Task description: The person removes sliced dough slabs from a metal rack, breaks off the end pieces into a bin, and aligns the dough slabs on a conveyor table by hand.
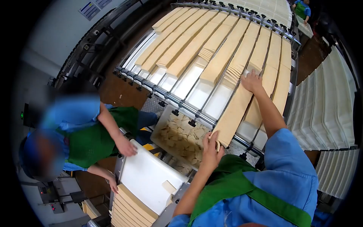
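Note:
Long pale slabs, stacked in rows (pixel 191 32), lie between metal rods on a slanted rack. My right hand (pixel 251 80) rests with bent fingers at the far end of one long slab stack (pixel 235 113), beside some fanned slices (pixel 235 71). At the near end of that stack, my left hand (pixel 212 148) is closed round a small pale piece (pixel 217 145). The near end of the stack juts over the rack's front rail (pixel 181 103). More fanned slices (pixel 206 54) lie in a lane farther left.
A bin (pixel 181 136) of broken pale pieces sits under the rack's front edge. At left a co-worker in a green apron (pixel 90 147) has both hands by a white belt (pixel 145 172) with slices (pixel 132 208). White pleated sheets (pixel 321 106) hang at right. Another person (pixel 301 9) stands far back.

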Motion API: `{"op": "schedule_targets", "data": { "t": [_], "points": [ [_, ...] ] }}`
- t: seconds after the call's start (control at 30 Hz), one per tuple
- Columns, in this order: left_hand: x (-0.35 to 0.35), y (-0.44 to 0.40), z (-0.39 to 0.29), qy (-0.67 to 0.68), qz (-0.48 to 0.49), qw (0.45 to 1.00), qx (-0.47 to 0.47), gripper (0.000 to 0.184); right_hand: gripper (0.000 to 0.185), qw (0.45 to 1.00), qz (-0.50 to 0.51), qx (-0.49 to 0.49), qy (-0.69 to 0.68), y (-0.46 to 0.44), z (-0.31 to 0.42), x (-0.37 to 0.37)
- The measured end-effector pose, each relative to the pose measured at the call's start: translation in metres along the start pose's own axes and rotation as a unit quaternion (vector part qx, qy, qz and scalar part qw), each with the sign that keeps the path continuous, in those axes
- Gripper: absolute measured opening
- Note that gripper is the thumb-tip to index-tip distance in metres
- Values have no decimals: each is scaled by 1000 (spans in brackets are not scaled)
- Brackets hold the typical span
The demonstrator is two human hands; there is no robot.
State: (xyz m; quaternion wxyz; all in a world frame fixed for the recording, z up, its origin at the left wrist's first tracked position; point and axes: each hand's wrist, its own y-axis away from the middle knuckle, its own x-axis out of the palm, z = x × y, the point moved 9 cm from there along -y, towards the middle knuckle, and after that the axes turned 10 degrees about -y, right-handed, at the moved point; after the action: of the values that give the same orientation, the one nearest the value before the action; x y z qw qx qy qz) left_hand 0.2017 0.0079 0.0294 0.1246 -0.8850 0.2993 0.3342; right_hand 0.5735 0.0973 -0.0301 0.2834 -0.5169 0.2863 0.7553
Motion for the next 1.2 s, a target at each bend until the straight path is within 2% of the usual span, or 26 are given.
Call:
{"op": "schedule_targets", "data": {
  "t": [0.03,0.17,0.23,0.27,0.33,0.37,0.43,0.47,0.53,0.6,0.67,0.73,0.8,0.83,0.9,0.93,0.97,1.0,1.03,1.07,1.13,1.2],
  "points": [
    [2,-4,-2,4,-6,1000,14,57,63,998,-67,-20,-2,-5,-3,-4],
    [14,-22,-7,19,-3,1000,14,56,57,998,-38,-42,-31,-7,-2,-13],
    [21,-27,-8,1,0,1000,18,55,51,992,-98,-59,-51,-6,-2,-23],
    [23,-30,-7,-3,-5,1000,11,55,51,992,-92,-67,-54,-6,1,-23],
    [36,-41,-6,43,22,999,14,55,52,998,-58,-11,29,7,7,-41],
    [40,-49,-10,62,8,996,66,56,52,998,-48,-22,30,21,14,-35],
    [48,-67,-20,59,21,994,86,56,57,946,-274,-169,-37,73,45,-65],
    [53,-72,-19,49,28,995,84,57,57,945,-267,-185,-45,86,49,-55],
    [53,-71,-5,111,21,993,24,62,63,921,-166,-331,-121,119,73,-20],
    [33,-60,3,73,-126,989,37,63,63,920,-32,-359,-157,160,92,-2],
    [20,-42,27,177,-100,976,-77,58,65,929,51,-358,-82,196,105,9],
    [-6,-16,40,107,-194,973,-59,57,65,934,70,-343,69,193,91,49],
    [-27,14,63,138,-241,955,-100,54,66,926,30,-364,95,188,89,55],
    [-45,33,66,-64,-315,941,-107,48,67,927,7,-367,82,182,88,56],
    [-56,65,96,-41,-315,937,-147,46,65,923,-52,-380,21,194,109,37],
    [-64,79,105,-10,-299,940,-167,44,65,917,-48,-396,22,195,118,42],
    [-74,96,111,51,-307,937,-156,38,61,895,-45,-441,-45,196,125,43],
    [-83,117,118,46,-335,926,-169,33,57,869,-40,-482,-109,202,134,41],
    [-91,138,125,53,-356,915,-184,32,45,841,-46,-512,-168,218,152,33],
    [-98,159,133,59,-376,903,-196,30,37,816,-12,-532,-227,233,170,29],
    [-115,209,155,73,-433,869,-227,28,27,808,27,-541,-234,279,203,25],
    [-133,270,184,21,-504,820,-271,31,21,780,49,-572,-249,308,228,43]
  ]
}}
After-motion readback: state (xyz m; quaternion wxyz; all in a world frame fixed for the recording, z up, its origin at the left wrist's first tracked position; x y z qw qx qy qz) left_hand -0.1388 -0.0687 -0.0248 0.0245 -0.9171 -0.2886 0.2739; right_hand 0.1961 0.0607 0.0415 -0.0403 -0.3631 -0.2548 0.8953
